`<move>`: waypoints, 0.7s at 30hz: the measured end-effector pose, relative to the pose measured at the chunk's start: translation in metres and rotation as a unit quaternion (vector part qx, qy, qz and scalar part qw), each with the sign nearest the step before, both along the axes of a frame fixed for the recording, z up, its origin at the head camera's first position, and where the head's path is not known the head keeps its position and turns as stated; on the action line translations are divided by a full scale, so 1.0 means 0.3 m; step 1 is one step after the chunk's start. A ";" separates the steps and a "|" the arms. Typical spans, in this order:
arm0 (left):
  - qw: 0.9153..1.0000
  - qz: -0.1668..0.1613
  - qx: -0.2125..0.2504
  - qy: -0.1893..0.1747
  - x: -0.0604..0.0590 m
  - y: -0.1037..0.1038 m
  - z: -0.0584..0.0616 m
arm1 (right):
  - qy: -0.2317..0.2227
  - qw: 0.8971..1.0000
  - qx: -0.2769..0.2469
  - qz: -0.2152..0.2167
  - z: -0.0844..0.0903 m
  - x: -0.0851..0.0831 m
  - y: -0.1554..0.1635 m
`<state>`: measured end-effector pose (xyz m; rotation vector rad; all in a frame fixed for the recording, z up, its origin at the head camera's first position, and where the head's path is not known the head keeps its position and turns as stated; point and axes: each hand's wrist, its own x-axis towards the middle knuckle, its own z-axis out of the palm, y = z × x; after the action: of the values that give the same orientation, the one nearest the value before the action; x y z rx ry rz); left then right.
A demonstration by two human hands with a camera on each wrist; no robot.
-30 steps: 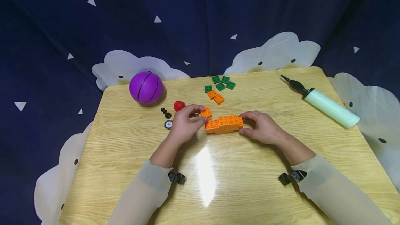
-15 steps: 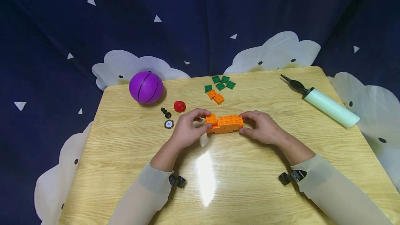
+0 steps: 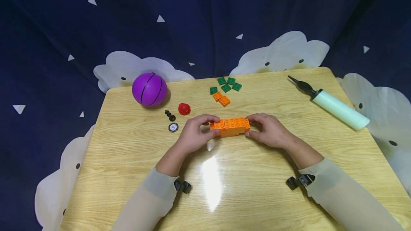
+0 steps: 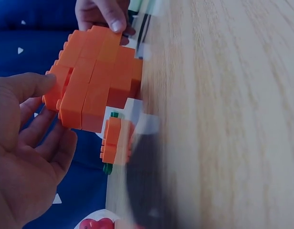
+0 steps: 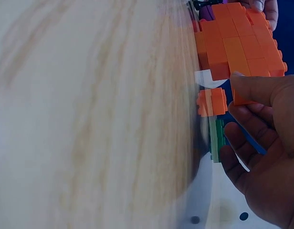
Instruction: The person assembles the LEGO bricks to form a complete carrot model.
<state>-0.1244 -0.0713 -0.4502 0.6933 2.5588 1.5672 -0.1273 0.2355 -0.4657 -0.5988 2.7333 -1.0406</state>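
The orange block (image 3: 232,131) has its left end blocked by the left hand (image 3: 196,134) and its right end by the right hand (image 3: 269,130); on its near side the table (image 3: 253,191) leaves wide room between the forearms (image 3: 171,159) for a hand to come in. Beyond the block a narrow strip of free wood ends at two loose orange bricks (image 3: 224,101), and farther beyond it green bricks (image 3: 226,88) bar the way. Off its left end a red object (image 3: 184,109), a black piece (image 3: 172,118) and a chip (image 3: 173,127) crowd the path, with a purple ball (image 3: 149,89) farther off; well right of it, broad room runs as far as a pump (image 3: 340,109)
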 end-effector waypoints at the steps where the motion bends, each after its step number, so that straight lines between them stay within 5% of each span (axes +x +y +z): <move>1: 1.000 -0.002 -0.001 0.000 0.000 0.000 0.001 | -0.001 1.000 -0.001 -0.001 0.000 0.000 0.000; 11: 1.000 0.002 0.013 -0.018 0.000 0.011 -0.014 | -0.002 1.000 -0.011 -0.002 -0.001 0.000 -0.005; 21: 0.994 0.008 0.071 -0.082 -0.003 0.025 -0.037 | 0.004 1.000 -0.014 -0.002 -0.004 0.000 -0.003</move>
<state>-0.1252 -0.0637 -0.4612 0.5310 2.3596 1.7466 -0.1274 0.2347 -0.4669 -0.6036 2.7308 -1.0817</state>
